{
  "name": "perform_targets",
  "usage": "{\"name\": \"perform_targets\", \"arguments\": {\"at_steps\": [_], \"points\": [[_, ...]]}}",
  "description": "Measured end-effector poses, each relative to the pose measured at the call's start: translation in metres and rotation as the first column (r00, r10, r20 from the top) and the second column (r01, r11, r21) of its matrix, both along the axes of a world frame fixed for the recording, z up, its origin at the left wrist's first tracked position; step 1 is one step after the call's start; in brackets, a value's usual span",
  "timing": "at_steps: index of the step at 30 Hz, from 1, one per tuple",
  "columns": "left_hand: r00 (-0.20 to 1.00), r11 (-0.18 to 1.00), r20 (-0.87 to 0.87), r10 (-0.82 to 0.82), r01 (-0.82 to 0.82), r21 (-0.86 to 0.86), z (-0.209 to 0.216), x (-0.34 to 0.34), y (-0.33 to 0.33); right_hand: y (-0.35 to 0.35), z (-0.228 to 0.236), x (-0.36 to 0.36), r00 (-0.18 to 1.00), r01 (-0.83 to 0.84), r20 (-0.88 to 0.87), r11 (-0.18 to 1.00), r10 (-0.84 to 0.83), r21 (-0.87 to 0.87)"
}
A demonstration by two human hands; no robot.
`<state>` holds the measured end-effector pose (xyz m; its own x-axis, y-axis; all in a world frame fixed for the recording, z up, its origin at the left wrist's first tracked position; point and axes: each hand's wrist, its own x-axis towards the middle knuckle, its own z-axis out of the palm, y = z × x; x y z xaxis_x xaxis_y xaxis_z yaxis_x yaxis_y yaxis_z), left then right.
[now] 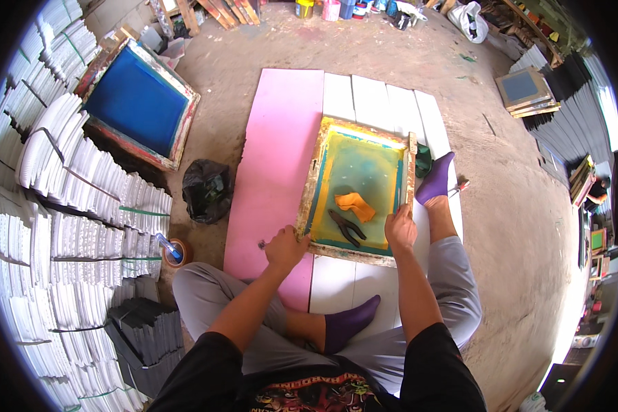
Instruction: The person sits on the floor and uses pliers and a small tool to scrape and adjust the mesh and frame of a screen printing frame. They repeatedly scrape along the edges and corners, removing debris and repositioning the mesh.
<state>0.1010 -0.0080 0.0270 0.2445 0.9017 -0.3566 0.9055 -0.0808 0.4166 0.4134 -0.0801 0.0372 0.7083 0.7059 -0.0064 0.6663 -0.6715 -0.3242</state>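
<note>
A wooden-framed printing screen [312, 175] with yellow-green mesh lies in front of me on pink and white boards. My left hand [286, 248] is closed at its near left corner. With fingers curled, my right hand [400, 230] grips the near part of its right side, where a wooden bar [411, 161] runs along the edge. On the mesh rest dark-handled pliers [347, 228], jaws apart, and a crumpled orange cloth [354, 206] just beyond them. A dark green item [424, 161], partly hidden, sits between the frame and my right foot.
White stacked sheets [82, 226] tied with straps rise along the left. A blue screen [137, 99] leans there, near a black plastic bag [207, 191] and a tape roll [177, 253]. Paint containers [331, 9] stand at the back. Smaller frames [529, 93] lie right; another person [600, 191] is far right.
</note>
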Motion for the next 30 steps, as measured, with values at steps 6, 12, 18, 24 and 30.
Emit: {"name": "perform_targets", "arguments": {"at_steps": [6, 12, 18, 24, 30], "points": [[1.000, 1.000, 0.029, 0.007, -0.007, -0.004, 0.002, 0.004, 0.001, -0.041, -0.017, 0.022, 0.987, 0.138, -0.053, 0.969, -0.152, -0.203], [1.000, 1.000, 0.011, 0.008, -0.008, -0.018, 0.001, -0.004, -0.010, -0.053, 0.001, 0.019, 0.980, 0.127, -0.125, 0.971, -0.154, -0.201], [0.999, 0.992, -0.026, -0.045, 0.042, -0.120, 0.005, -0.044, -0.066, -0.107, 0.020, -0.015, 0.974, 0.083, -0.169, 0.934, -0.150, -0.347], [0.998, 0.990, -0.030, -0.058, 0.054, -0.131, 0.016, -0.047, -0.082, -0.129, 0.015, -0.014, 0.989, -0.005, -0.140, 0.918, -0.055, -0.395], [0.996, 0.982, 0.004, -0.088, 0.088, -0.170, 0.023, -0.052, -0.079, -0.127, 0.014, -0.016, 0.995, -0.018, -0.093, 0.897, -0.025, -0.441]]}}
